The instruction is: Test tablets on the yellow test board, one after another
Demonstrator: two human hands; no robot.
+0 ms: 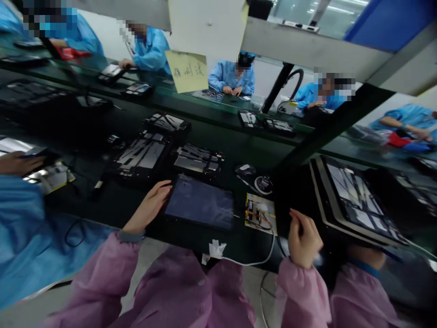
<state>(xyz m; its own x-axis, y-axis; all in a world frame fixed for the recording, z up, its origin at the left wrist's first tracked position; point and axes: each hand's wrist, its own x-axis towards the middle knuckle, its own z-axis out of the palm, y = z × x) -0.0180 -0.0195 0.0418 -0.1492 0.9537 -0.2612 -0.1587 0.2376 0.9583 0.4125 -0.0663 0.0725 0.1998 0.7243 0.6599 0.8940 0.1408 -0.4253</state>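
Observation:
A dark tablet (201, 202) with a bluish screen lies flat on the green bench in front of me. My left hand (150, 205) rests at its left edge, fingers loosely curled round the corner of it. My right hand (302, 237) hovers off to the right, fingers curled inward as in a pinch; what it holds, if anything, I cannot make out. A small yellow circuit board (260, 213) with wires lies between the tablet and my right hand. A white cable (252, 262) runs from it over the bench edge.
Open tablet housings in black trays (143, 155) (200, 160) sit behind the tablet. A tape roll (263, 183) lies beyond the board. A person's hand (367, 255) at right holds a stack of trays (355, 200). A blue-sleeved arm (20, 218) works at left. Several people sit across the belt.

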